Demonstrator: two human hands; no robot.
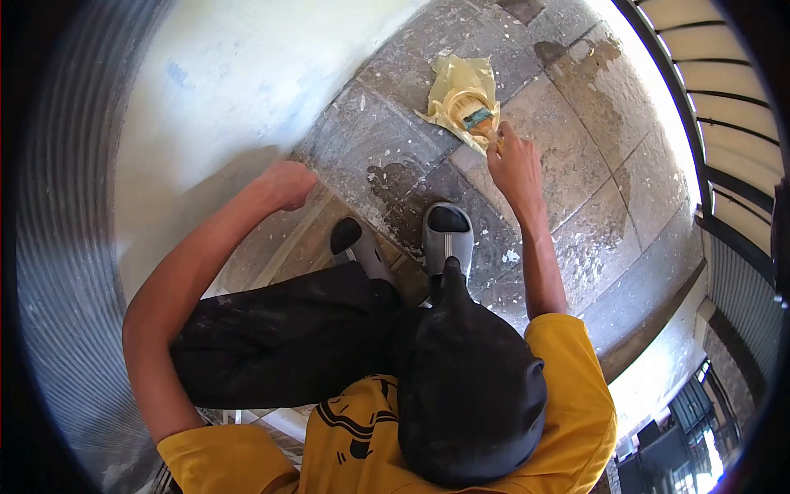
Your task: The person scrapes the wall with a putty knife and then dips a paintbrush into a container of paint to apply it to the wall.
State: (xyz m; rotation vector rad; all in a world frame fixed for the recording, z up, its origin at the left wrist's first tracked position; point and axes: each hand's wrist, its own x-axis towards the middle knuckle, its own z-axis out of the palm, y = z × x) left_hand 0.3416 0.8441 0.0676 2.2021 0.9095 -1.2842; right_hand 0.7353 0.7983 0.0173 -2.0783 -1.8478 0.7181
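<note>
My right hand (515, 165) is closed round the handle of a paintbrush (475, 117). The brush's pale bristles lie in a yellowish, paint-smeared plastic bag or liner (453, 76) on the tiled floor. My left hand (291, 184) is curled with its fingers pressed together, next to the pale wall; whether anything is inside it is hidden.
The pale wall (222, 74) runs along the left, with corrugated metal (70, 206) beyond. Grey floor tiles (568, 165) carry paint spots and damp patches. Two grey slides (448, 235) are on my feet. Dark metal railings (695, 123) stand at the right.
</note>
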